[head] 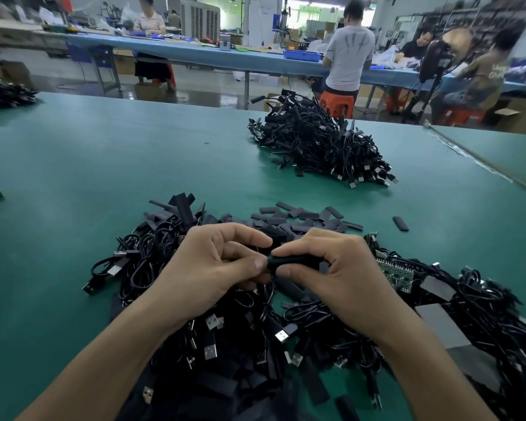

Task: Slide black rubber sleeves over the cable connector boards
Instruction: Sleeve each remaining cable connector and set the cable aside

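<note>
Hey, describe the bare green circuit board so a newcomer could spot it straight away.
Find the green table, then the nearer heap of black cables. Just right of the right hand lies the circuit board, the only green, component-dotted piece amid black.

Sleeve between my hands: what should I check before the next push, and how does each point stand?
1. The right hand pinches the sleeve between finger and thumb: ok.
2. The left hand pinches its left end: ok.
3. Connector board seated straight inside the sleeve: cannot tell, fingers hide it.
4. Its cable free of the cable pile below: cannot tell.
5. The loose sleeves lie just beyond the hands: ok.
6. A bare green board shows to the right of the right hand for the next round: ok.
</note>
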`<state>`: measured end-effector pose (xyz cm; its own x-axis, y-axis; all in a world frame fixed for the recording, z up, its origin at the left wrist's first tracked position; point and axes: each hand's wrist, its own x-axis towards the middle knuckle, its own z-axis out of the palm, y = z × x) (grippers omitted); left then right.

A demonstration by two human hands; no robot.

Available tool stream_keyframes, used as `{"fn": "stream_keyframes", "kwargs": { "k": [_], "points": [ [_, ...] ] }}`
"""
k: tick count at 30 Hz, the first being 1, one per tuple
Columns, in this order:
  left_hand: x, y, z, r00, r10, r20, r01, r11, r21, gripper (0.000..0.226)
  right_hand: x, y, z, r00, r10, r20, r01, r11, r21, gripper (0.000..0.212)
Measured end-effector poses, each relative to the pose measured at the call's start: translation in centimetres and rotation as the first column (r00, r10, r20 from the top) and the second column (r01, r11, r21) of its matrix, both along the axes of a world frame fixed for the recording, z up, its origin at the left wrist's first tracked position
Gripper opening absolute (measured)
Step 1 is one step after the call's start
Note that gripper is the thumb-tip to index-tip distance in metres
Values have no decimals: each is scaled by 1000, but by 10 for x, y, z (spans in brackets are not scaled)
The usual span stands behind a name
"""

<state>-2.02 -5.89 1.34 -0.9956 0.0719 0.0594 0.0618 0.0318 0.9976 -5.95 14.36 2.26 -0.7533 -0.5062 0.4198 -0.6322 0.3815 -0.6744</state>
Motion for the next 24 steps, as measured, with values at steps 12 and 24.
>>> {"fn": "stream_keyframes", "kwargs": {
  "k": [12, 24],
  "points": [
    [-2, 3, -2, 993, 116, -9, -115, 989, 98, 20, 5, -12, -4, 959, -283, -15, 274, 939, -210, 30],
    [-1, 6, -1, 981, 192, -32, -187, 975, 119, 21, 11, -21, -9, 962, -269, -54, 265, 962, -70, 45]
  ]
}}
